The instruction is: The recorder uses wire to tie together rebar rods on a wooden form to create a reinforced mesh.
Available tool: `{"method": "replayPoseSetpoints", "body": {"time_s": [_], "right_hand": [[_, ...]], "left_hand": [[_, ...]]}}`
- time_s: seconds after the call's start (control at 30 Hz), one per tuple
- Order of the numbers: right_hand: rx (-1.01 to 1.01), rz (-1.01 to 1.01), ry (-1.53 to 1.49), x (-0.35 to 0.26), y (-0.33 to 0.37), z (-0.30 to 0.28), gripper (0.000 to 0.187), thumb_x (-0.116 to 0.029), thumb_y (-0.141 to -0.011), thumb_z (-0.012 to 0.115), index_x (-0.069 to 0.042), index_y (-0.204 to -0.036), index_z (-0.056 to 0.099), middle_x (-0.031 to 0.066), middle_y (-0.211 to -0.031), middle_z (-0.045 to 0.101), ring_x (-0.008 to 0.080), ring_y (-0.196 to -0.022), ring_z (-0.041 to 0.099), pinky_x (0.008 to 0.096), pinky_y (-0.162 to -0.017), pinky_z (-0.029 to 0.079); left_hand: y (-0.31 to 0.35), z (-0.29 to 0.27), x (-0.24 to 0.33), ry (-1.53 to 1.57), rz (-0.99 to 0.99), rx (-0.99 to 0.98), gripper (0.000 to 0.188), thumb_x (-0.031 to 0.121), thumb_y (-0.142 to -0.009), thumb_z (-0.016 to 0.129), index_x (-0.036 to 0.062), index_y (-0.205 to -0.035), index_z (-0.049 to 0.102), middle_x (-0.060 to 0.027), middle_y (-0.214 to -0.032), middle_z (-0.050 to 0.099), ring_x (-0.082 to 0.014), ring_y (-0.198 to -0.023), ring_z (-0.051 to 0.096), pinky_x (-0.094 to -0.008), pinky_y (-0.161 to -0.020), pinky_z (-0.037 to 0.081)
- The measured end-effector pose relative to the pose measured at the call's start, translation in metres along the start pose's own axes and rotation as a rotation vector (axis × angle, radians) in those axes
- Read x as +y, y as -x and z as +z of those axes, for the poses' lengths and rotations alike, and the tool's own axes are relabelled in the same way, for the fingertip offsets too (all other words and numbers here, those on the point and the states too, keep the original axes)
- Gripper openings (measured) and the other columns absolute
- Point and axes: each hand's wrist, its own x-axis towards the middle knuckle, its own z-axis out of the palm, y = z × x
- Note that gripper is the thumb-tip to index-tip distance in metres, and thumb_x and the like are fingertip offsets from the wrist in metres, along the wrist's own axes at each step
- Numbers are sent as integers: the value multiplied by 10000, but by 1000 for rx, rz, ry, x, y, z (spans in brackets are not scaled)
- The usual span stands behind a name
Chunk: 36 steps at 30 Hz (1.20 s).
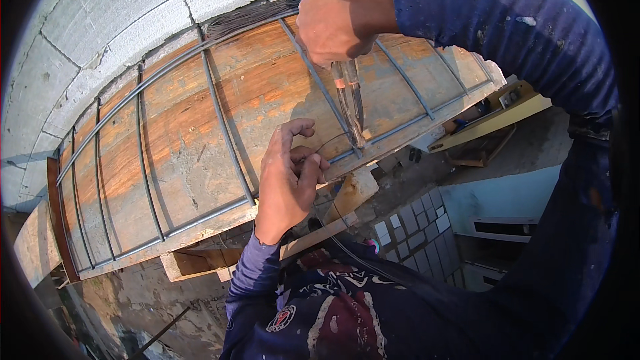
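My right hand (339, 23) is wrapped round the handles of worn metal pincers (356, 103), held upright with the jaws down. The jaws meet a crossing of steel bars (343, 155) near the front edge of a wooden board (187, 120). Just left of the jaws is my left hand (285, 183), its index finger curled and its thumb pressed toward the other fingers. A thin tie wire (331, 140) runs from the crossing to those fingers, which appear to pinch it. A longer strand (347, 251) hangs below this hand across my shirt.
A bundle of dark wire (250, 17) lies along the pale block wall (127, 10) at the back. Several crossbars (217, 103) span the raised board. Below are a timber support (200, 261), stacked tiles (420, 223) and a yellowish plank (493, 123).
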Motion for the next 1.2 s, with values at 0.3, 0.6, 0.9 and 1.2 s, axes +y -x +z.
{"method": "replayPoseSetpoints", "body": {"time_s": [0.3,0.6,0.9,1.2], "right_hand": [[-845,165,-985,-26,86,41,351,-352,-800,868,-44,-810,701,108,-692,654,311,-703,675,470,-662,498],[72,252,-538,-83,148,25,168,-220,-948,688,-61,-981,730,59,-874,698,232,-885,699,438,-880,527],[237,348,-138,-95,136,9,188,-280,-973,606,-118,-958,700,31,-1130,617,221,-1210,588,545,-1265,314],[373,243,-121,-72,124,30,151,-287,-971,617,-192,-1003,730,-17,-1188,625,217,-1240,590,575,-1286,290]], "left_hand": [[-23,15,7,336,6,26,395,-92,-961,546,-86,-1346,455,-155,-1267,503,-214,-985,715,-294,-783,593],[-33,15,-2,304,25,28,272,-84,-969,545,-83,-1240,527,-135,-1142,561,-216,-1009,721,-296,-815,601],[-24,15,-5,253,16,48,275,-82,-971,526,-75,-1246,532,-130,-1120,581,-204,-1023,714,-297,-856,590],[-23,15,-10,219,21,57,270,-82,-965,518,-77,-1234,537,-134,-1118,585,-206,-1034,709,-305,-854,593]]}}
